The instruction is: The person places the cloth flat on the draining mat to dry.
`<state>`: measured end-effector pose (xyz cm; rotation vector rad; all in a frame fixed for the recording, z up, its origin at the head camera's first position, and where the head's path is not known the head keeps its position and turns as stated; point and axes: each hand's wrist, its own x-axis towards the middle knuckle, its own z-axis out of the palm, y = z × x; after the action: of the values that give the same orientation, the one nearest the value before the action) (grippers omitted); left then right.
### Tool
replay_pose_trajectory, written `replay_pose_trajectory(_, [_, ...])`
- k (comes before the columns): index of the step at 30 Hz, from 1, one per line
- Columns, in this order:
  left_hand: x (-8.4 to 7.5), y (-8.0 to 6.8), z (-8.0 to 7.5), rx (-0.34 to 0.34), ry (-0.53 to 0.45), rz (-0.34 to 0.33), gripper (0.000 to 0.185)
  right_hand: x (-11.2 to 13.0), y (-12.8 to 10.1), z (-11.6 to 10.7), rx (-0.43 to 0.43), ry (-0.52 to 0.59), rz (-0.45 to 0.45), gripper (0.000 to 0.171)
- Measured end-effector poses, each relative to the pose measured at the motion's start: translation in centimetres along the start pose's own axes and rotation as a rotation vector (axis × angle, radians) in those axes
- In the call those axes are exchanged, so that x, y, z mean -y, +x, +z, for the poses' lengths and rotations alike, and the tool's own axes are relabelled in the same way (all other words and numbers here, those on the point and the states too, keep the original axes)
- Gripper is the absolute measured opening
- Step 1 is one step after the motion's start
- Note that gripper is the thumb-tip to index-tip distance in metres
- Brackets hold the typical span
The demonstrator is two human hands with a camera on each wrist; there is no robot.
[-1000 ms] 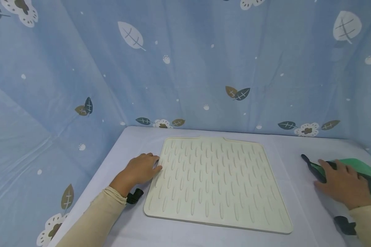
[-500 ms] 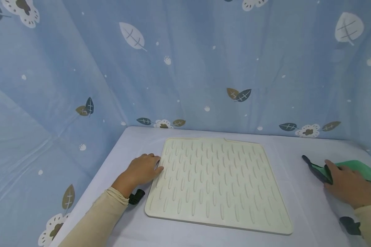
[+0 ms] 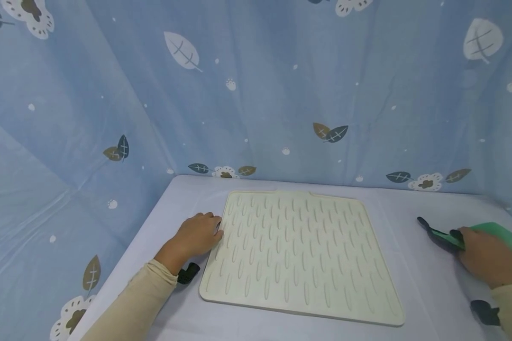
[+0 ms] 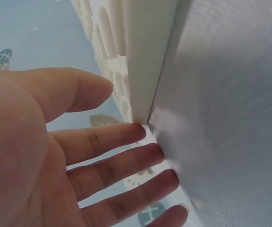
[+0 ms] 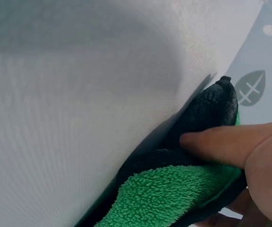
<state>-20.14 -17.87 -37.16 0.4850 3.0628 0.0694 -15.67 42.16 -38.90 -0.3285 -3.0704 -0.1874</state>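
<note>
A cream ribbed mat [image 3: 298, 251] lies flat in the middle of the white table [image 3: 426, 284]. My left hand [image 3: 196, 234] rests on the table at the mat's left edge. In the left wrist view its straight fingertips [image 4: 131, 135] touch the side of the mat [image 4: 145, 56]. At the far right my right hand [image 3: 486, 258] grips a green cloth [image 3: 501, 237] with a black trim. The right wrist view shows the thumb [image 5: 221, 144] pressing on the black edge of the cloth [image 5: 174, 198], with the other fingers hidden beneath it.
Blue fabric walls [image 3: 256, 94] printed with leaves and flowers close in the table at the back and on the left. Black wrist-camera mounts sit by my left wrist [image 3: 187, 273] and right wrist [image 3: 484, 312].
My right hand has drawn back to the right, curling round the cloth's black-trimmed end and raising it slightly. The left hand and the mat have stayed in place.
</note>
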Motion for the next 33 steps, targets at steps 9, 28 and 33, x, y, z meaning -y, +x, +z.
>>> replay_pose_trajectory(9, [0.0, 0.2, 0.4, -0.013, 0.025, 0.012, 0.045, -0.1, 0.1, 0.1, -0.043, -0.033, 0.028, 0.04])
replay_pose_trajectory(28, [0.0, 0.0, 0.8, -0.025, 0.076, 0.018, 0.046, 0.5, 0.3, -1.4, -0.059, 0.058, 0.063, 0.028])
replay_pose_trajectory(33, [-0.1, 0.0, 0.6, -0.028, 0.082, 0.013, 0.045, 0.7, 0.4, -1.8, -0.086, 0.106, 0.059, 0.029])
